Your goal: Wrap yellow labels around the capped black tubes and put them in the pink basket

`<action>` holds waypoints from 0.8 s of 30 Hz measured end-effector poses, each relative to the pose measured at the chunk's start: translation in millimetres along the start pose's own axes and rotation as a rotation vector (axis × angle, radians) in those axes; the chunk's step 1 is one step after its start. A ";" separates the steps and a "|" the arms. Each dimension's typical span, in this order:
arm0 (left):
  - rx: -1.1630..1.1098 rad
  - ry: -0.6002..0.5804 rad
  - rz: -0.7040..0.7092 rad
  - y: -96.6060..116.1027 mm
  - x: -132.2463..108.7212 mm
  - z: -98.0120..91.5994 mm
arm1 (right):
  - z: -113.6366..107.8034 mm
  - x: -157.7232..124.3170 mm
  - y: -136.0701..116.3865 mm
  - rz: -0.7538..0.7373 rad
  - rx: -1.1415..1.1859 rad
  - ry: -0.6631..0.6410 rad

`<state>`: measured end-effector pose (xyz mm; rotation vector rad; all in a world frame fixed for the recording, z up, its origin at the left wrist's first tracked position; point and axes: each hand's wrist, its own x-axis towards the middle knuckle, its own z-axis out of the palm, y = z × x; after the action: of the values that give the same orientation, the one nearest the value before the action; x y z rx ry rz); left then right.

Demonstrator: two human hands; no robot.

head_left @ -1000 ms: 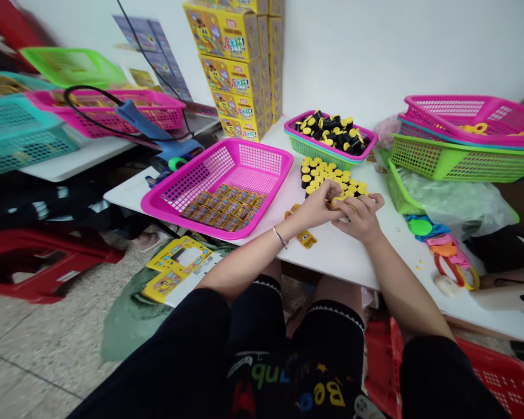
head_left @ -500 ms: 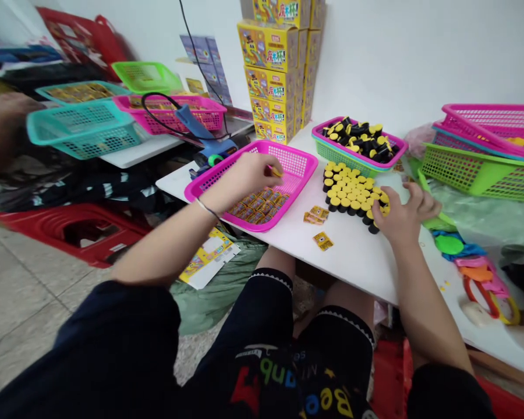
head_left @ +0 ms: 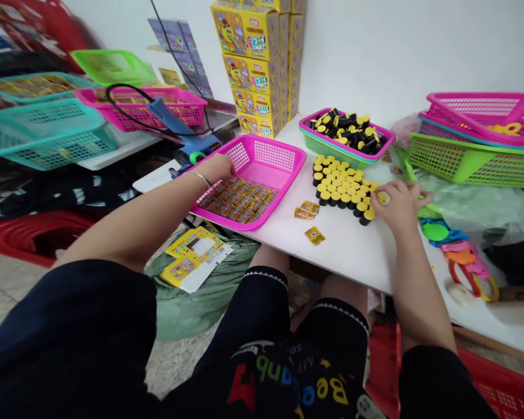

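Note:
My left hand is inside the pink basket, fingers curled downward over rows of small yellow-and-brown wrapped pieces; what is between its fingertips is hidden. On the white table, a tight cluster of black cylinders with yellow caps stands upright. At its right edge my right hand has thumb and index finger closed around one yellow-capped black cylinder, the other fingers held out. Several flat printed sachets lie between the basket and the cluster.
Behind the cluster stands a basket of loose yellow-capped cylinders. Yellow boxes are stacked by the wall. A blue-handled tool with a cord rests left of the pink basket. Stacked baskets and coloured tape rings are at the right.
My left hand has moved left and down within the pink basket; the yellow piece in its fingers no longer shows. My right hand has closed from spread fingers to a pinch at the cluster's edge.

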<state>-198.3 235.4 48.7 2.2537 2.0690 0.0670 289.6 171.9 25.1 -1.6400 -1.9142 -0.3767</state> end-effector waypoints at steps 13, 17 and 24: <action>-0.070 0.158 0.703 185.8 -137.8 18.3 | -9.7 5.4 10.3 0.063 -0.110 -0.700; 0.147 0.097 0.690 210.5 -167.3 76.4 | -6.0 2.8 14.3 -0.020 -0.082 -0.670; 0.162 0.071 0.792 194.5 -187.7 84.8 | -2.8 1.8 23.6 -0.255 0.075 -0.575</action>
<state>-14.0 29.5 -14.1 3.0522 1.1061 0.0263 313.0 176.6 24.7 -1.5673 -2.5356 0.0881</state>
